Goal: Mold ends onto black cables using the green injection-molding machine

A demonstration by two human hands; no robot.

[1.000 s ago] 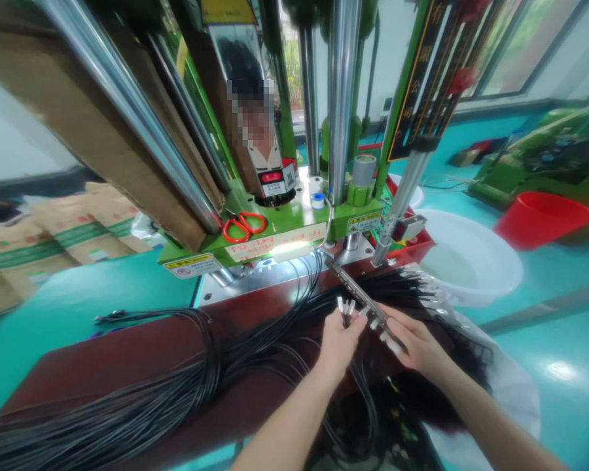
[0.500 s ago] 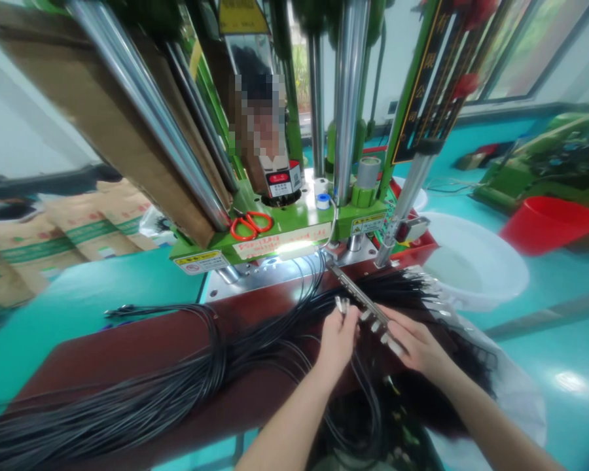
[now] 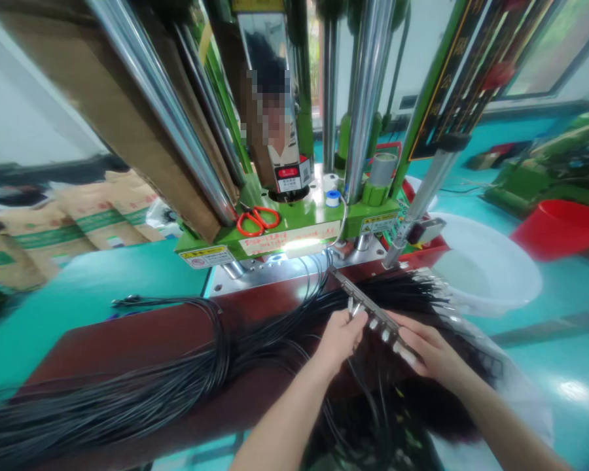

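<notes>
My left grip [image 3: 339,337] is pinched around a small cluster of silvery connectors [image 3: 355,307], their tips poking up past my thumb, while my right grip [image 3: 432,350] clasps the near end of a slim metal bar [image 3: 368,305]. The bar slants away from me above the desk [image 3: 98,353], its far end by the bright metal plate [image 3: 243,281] at the machine's foot; I cannot tell whether it rests there. Pale metal tabs jut from its near edge, close to my left fingers. If I squeeze the cluster unevenly, I judge a connector could slip out or turn askew, since the pieces are small and look slick. Should my right hand tilt the bar, the tabs might shift, and a tug from the trailing black cables [image 3: 186,373] could snag it. The cables are thin, smooth and softly glossy, sweeping over the desk in a thick sheaf that loops near the middle; more dark strands with pale ends fan out beyond my right hand. The bar is straight, narrow and dull grey, notched along its length. The desk's red-brown top looks smooth, and the machine [image 3: 299,222] is glossy green with polished round columns; orange-red scissors [image 3: 258,221] with looped handles lie on its ledge.
</notes>
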